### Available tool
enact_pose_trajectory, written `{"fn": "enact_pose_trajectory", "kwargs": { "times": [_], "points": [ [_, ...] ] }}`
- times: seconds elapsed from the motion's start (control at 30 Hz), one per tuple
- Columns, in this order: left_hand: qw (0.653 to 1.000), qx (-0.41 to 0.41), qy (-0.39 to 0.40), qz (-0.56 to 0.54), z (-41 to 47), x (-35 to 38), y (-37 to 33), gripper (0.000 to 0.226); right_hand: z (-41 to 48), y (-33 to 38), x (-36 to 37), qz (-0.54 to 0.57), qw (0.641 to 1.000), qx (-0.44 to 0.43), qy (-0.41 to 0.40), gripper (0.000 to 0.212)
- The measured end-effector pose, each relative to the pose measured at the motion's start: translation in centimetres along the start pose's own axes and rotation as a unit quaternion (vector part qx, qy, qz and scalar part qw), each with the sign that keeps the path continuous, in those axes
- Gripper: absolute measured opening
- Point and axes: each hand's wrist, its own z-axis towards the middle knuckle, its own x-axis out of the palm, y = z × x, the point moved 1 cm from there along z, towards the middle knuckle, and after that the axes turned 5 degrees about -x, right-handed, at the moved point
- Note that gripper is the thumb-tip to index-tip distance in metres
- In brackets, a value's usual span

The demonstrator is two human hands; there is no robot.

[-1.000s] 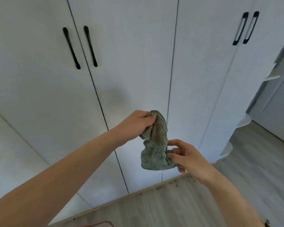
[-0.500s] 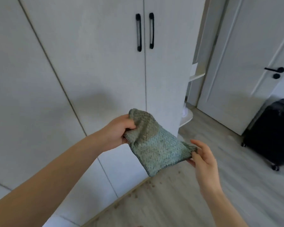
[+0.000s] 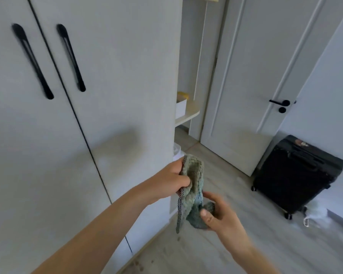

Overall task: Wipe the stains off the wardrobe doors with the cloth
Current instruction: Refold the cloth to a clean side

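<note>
A grey-green knobbly cloth with a checked edge hangs bunched between both hands, in front of the wardrobe's right end. My left hand grips its upper part. My right hand pinches its lower corner between thumb and fingers. The pale grey wardrobe doors fill the left half, with two black handles either side of a dark seam. No stain shows plainly on the doors.
Open corner shelves with a small white box sit right of the wardrobe. A white room door with a black lever stands beyond. A black suitcase stands on the wood floor at right.
The view has swung further right along the wardrobe. The cloth, spread between my hands half a second ago, is now gathered into a bunch, with my right hand closer under the left.
</note>
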Motion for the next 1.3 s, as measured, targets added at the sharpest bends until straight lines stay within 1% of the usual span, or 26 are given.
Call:
{"fn": "enact_pose_trajectory", "kwargs": {
  "times": [0.03,0.07,0.1,0.13,0.17,0.23,0.27,0.33,0.37,0.43,0.47,0.5,0.57,0.6,0.67,0.73,0.77,0.83,0.87,0.93,1.0,1.03,1.07,1.13,1.23,1.3],
  "points": [
    [1.0,0.004,0.004,0.01,2.6,0.0,-1.0,0.031,2.0,0.4,-1.3,-0.022,1.0,0.007,0.014,0.079],
    [1.0,0.006,0.009,0.022,4.7,-0.1,-1.9,0.026,3.6,0.9,-2.6,-0.049,0.998,0.007,0.026,0.068],
    [0.999,0.005,0.017,0.036,7.1,-0.2,-2.9,0.021,5.6,1.2,-4.1,-0.078,0.997,0.002,0.02,0.052],
    [0.998,-0.001,0.025,0.051,9.6,-0.1,-3.8,0.017,7.8,1.2,-6.0,-0.104,0.995,-0.005,-0.002,0.032],
    [0.997,-0.009,0.031,0.067,11.8,-0.1,-4.7,0.013,9.7,1.1,-7.7,-0.12,0.992,-0.01,-0.027,0.02],
    [0.991,-0.012,0.015,0.131,15.2,-0.2,-6.0,0.01,12.7,1.0,-10.5,-0.118,0.988,0.006,-0.099,0.033],
    [0.986,-0.007,-0.01,0.168,17.0,-0.4,-6.8,0.01,14.6,1.0,-12.1,-0.081,0.988,0.021,-0.131,0.035],
    [0.97,0.007,-0.085,0.226,20.0,-1.6,-7.8,0.007,18.5,1.8,-14.7,0.059,0.985,0.05,-0.157,0.03],
    [0.963,0.015,-0.122,0.239,21.2,-2.3,-8.1,0.008,20.5,2.6,-15.6,0.129,0.976,0.052,-0.168,0.026],
    [0.951,0.018,-0.198,0.237,23.7,-4.1,-8.8,0.013,25.9,4.7,-17.5,0.22,0.963,0.032,-0.149,0.021],
    [0.943,0.011,-0.235,0.235,24.5,-4.9,-9.0,0.013,28.4,6.0,-18.3,0.242,0.961,0.01,-0.136,0.022],
    [0.934,0.0,-0.275,0.227,25.5,-5.6,-9.1,0.01,31.2,7.5,-19.0,0.253,0.96,-0.011,-0.122,0.022],
    [0.914,-0.031,-0.355,0.197,27.2,-6.5,-9.0,0.007,36.9,10.6,-20.1,0.246,0.966,-0.052,-0.064,0.021],
    [0.906,-0.046,-0.381,0.18,27.6,-6.8,-8.9,0.01,39.3,12.0,-20.3,0.236,0.968,-0.071,-0.04,0.02],
    [0.889,-0.085,-0.42,0.16,28.3,-7.3,-8.9,0.011,44.4,15.2,-20.0,0.178,0.976,-0.122,0.01,0.02],
    [0.867,-0.132,-0.455,0.153,29.0,-7.6,-9.2,0.009,48.9,18.5,-18.9,0.071,0.977,-0.187,0.081,0.023],
    [0.857,-0.15,-0.471,0.146,29.1,-7.5,-9.4,0.008,50.8,20.0,-17.9,0.012,0.968,-0.224,0.115,0.021],
    [0.839,-0.172,-0.497,0.138,29.2,-7.2,-9.4,0.006,53.9,22.4,-15.3,-0.088,0.938,-0.294,0.163,0.019],
    [0.83,-0.18,-0.51,0.135,29.2,-7.0,-9.3,0.007,55.4,23.2,-13.9,-0.129,0.917,-0.329,0.184,0.019],
    [0.823,-0.189,-0.519,0.135,29.0,-6.6,-9.2,0.008,57.6,24.0,-11.3,-0.205,0.875,-0.389,0.202,0.018],
    [0.815,-0.201,-0.523,0.147,29.1,-6.2,-9.1,0.006,59.9,24.0,-8.5,-0.264,0.83,-0.43,0.238,0.011],
    [0.81,-0.205,-0.524,0.166,29.4,-6.2,-8.9,0.006,61.0,23.6,-7.2,-0.303,0.801,-0.442,0.265,0.006],
    [0.81,-0.206,-0.517,0.185,29.7,-5.9,-8.9,0.008,61.9,22.9,-6.2,-0.345,0.769,-0.454,0.29,0.008],
    [0.822,-0.201,-0.491,0.205,30.8,-5.7,-9.0,0.011,64.0,21.1,-5.0,-0.42,0.699,-0.475,0.331,0.019],
    [0.83,-0.198,-0.479,0.208,32.2,-5.6,-9.4,0.012,66.1,19.8,-3.5,-0.519,0.584,-0.462,0.42,0.029],
    [0.826,-0.2,-0.483,0.209,33.2,-5.8,-9.5,0.014,66.7,19.8,-2.1,-0.543,0.53,-0.453,0.467,0.035]
  ]
}}
